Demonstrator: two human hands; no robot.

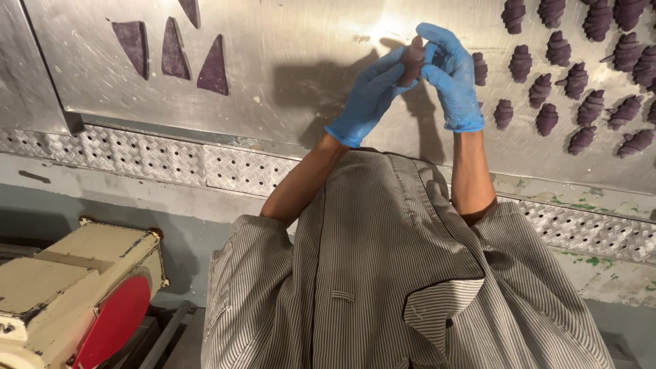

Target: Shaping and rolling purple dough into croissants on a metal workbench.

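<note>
Purple dough piece (pixel 413 60) sits pinched between both blue-gloved hands above the steel worktop (pixel 287 82). Left hand (pixel 369 96) curls its fingers against the piece from seven o'clock; right hand (pixel 452 75) closes over it from three o'clock. Rolled purple pastries (pixel 577 80) lie in rows at two o'clock, flat dough triangles (pixel 174 48) at ten o'clock. A cream machine (pixel 75 287) stands at eight o'clock.
</note>
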